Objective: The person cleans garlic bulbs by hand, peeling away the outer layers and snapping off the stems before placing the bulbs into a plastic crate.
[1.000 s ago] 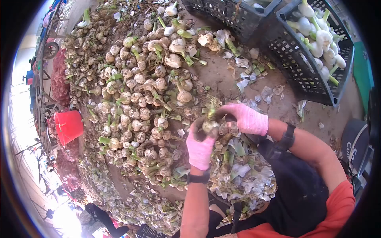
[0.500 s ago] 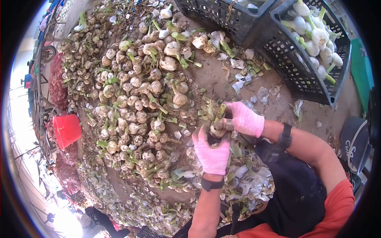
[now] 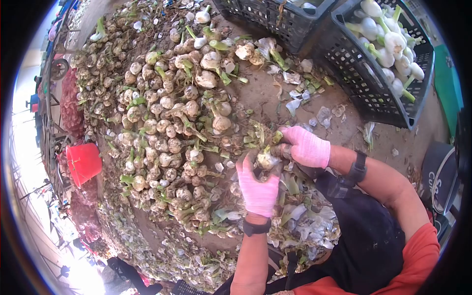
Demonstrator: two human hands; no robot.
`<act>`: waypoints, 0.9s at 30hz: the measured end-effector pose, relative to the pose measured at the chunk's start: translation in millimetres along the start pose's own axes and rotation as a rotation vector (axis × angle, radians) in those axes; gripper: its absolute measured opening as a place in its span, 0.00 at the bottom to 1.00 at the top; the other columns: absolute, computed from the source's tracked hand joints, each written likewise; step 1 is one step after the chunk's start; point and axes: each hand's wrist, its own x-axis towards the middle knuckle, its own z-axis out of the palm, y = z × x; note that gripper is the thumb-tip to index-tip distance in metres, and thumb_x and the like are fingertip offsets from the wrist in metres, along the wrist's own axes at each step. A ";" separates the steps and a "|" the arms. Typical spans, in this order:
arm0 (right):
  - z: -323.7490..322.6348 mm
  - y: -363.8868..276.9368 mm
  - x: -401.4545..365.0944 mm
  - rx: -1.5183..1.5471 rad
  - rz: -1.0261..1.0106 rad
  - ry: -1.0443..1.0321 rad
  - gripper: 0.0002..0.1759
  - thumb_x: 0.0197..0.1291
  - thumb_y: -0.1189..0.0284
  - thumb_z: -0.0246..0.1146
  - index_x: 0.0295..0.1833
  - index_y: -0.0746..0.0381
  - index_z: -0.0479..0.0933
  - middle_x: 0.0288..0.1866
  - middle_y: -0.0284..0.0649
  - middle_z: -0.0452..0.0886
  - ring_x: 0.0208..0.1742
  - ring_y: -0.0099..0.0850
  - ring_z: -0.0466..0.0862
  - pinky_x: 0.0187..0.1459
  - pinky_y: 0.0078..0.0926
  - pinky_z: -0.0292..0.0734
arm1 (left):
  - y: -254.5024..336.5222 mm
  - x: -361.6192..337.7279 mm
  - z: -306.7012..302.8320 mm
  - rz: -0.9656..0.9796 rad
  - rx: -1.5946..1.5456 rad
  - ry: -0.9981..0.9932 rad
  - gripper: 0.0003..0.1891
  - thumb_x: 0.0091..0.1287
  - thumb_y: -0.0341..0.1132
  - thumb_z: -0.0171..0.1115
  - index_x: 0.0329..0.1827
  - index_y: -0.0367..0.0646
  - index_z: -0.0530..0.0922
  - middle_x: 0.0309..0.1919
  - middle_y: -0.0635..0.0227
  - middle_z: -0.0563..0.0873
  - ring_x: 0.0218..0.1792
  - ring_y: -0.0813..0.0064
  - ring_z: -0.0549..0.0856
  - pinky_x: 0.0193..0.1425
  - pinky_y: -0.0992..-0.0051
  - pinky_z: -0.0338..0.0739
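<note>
A garlic bulb point(image 3: 267, 159) with a green stalk is held between my two hands, and part of its pale inner skin shows. My left hand point(image 3: 257, 188), in a pink glove with dirty fingertips, curls around the bulb from below. My right hand point(image 3: 306, 145), also in a pink glove, pinches at the bulb's skin and stalk from the right; its fingertips are partly hidden. Just left of my hands lies a broad pile of soil-covered garlic bulbs point(image 3: 164, 128), many with green stalks attached.
Peeled white garlic point(image 3: 393, 44) fills a black crate point(image 3: 359, 78) at the upper right, beside another black crate point(image 3: 275, 22). Loose peelings point(image 3: 309, 221) lie under my arms. A red bucket point(image 3: 84, 162) and red mesh sacks point(image 3: 73, 103) stand at the left.
The garlic bulb shows more pale, clean surface than before. My left hand has shifted slightly left, and my right hand slightly right, opening a wider gap between them.
</note>
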 end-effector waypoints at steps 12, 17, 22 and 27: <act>3.4 -0.8 -1.5 0.073 0.083 0.071 0.16 0.54 0.84 0.56 0.50 0.68 0.78 0.38 0.47 0.84 0.40 0.27 0.81 0.44 0.29 0.76 | -9.6 11.7 -1.8 -0.692 -1.210 -0.153 0.24 0.70 0.52 0.45 0.52 0.40 0.76 0.38 0.65 0.82 0.34 0.73 0.80 0.34 0.75 0.73; 2.5 9.4 0.1 0.097 0.058 0.085 0.17 0.50 0.85 0.57 0.48 0.66 0.78 0.39 0.43 0.83 0.41 0.29 0.81 0.45 0.29 0.75 | 7.1 14.4 -7.2 -0.815 -1.213 -0.223 0.27 0.69 0.57 0.49 0.56 0.40 0.73 0.44 0.64 0.82 0.39 0.71 0.81 0.39 0.74 0.77; -0.3 3.4 -2.1 -0.131 -0.008 0.062 0.19 0.48 0.83 0.56 0.49 0.65 0.78 0.42 0.51 0.80 0.47 0.49 0.80 0.48 0.36 0.76 | -13.7 4.3 -0.5 -0.407 -0.869 -0.083 0.26 0.60 0.36 0.69 0.58 0.34 0.70 0.47 0.61 0.80 0.48 0.69 0.82 0.56 0.67 0.78; 1.7 18.6 1.1 -0.397 -0.080 0.163 0.16 0.48 0.81 0.60 0.46 0.62 0.78 0.40 0.49 0.78 0.44 0.48 0.80 0.43 0.39 0.76 | 5.2 4.4 -10.8 -0.458 -0.915 -0.224 0.29 0.60 0.38 0.69 0.60 0.34 0.68 0.49 0.60 0.79 0.50 0.66 0.82 0.58 0.66 0.78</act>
